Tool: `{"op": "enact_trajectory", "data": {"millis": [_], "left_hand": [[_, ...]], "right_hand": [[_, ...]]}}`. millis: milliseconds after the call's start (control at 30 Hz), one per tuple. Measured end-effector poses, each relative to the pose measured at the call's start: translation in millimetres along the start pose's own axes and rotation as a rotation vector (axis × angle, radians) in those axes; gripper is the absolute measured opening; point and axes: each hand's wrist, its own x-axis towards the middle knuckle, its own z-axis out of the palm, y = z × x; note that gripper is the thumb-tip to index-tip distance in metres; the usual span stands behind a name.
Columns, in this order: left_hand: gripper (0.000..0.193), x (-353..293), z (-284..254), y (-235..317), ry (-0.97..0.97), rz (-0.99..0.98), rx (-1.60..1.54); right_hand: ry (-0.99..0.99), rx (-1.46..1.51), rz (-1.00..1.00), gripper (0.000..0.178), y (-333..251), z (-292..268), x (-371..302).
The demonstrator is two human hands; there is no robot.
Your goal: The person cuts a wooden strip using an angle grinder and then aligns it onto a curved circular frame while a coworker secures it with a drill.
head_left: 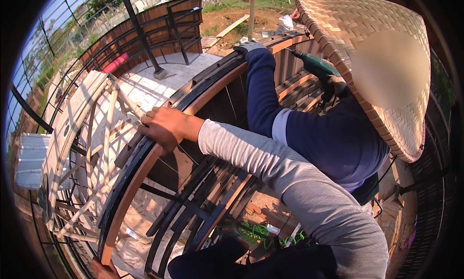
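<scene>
A curved reddish-brown wooden strip (126,200) runs along a black curved metal rail (115,194). My right hand (166,127), at the end of a grey sleeve, is wrapped over the strip and rail near the middle of the view. At the lower left my left hand (104,270) is closed around the strip's near end, mostly cut off by the picture's edge. Beyond my right arm, a co-worker in a navy top and a woven conical hat (333,25) holds a green power drill (316,66). The co-worker's gloved hand (251,46) rests on the rail's far part.
Below the rail are several black curved bars and wooden slats (227,206). A bamboo frame (108,119) stands at the left. A black post (140,32) rises from the pale tiled floor (186,68). A green coiled hose (258,233) lies below my arm.
</scene>
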Motion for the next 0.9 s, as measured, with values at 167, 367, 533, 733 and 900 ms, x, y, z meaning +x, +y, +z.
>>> {"op": "enact_trajectory", "data": {"millis": [167,367,533,733,900], "left_hand": [[0.055,-15,29,-25,-0.145,-0.076,-0.188],[0.057,-17,32,-26,-0.176,-0.114,-0.177],[0.059,-21,41,-36,-0.159,-0.078,-0.155],[0.057,-27,53,-41,-0.084,-0.071,-0.102],[0.046,-12,44,-23,-0.148,-0.232,-0.049]], "right_hand": [[0.0,0.003,-0.012,0.077,0,0,1],[-0.031,-0.019,0.003,0.078,-3,-3,1],[-0.004,-0.03,-0.012,0.079,-2,-1,2],[0.208,-0.091,-0.097,0.061,3,6,1],[0.197,-0.077,-0.094,0.061,4,8,1]]}}
